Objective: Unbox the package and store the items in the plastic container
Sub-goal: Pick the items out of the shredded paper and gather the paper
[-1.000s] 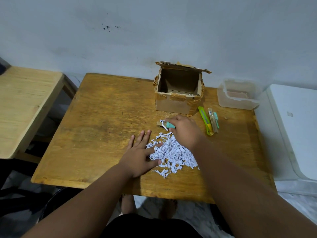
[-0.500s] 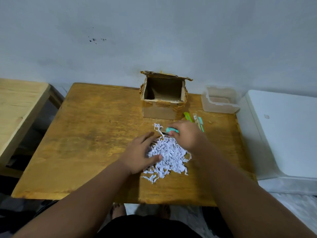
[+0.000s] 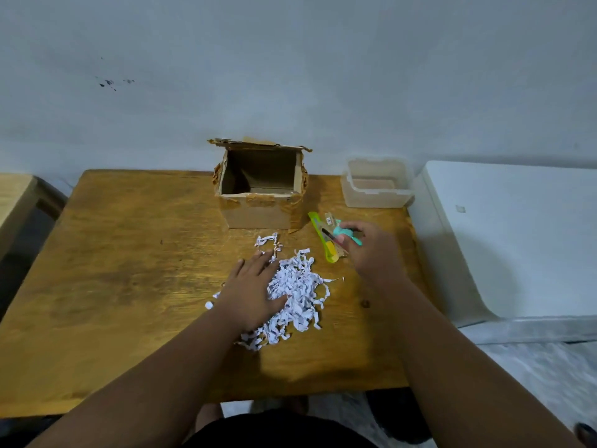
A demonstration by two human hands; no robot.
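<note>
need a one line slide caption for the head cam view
Left hand rests on shredded paper while the right hand holds a teal item near the empty plastic container.

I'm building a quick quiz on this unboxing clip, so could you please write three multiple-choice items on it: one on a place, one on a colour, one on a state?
1. Where does the plastic container stand?
A. At the table's far right corner
B. Inside the cardboard box
C. Under the shredded paper

2. What colour is the utility knife?
A. Red
B. Yellow-green
C. Black

3. What state is the cardboard box in?
A. Taped shut
B. Flattened
C. Open, nothing visible inside

Answers: 1 A, it stands to the right of the box by the wall. 2 B, its body is bright yellow-green. 3 C, the flap is up and the inside shows bare.
</note>
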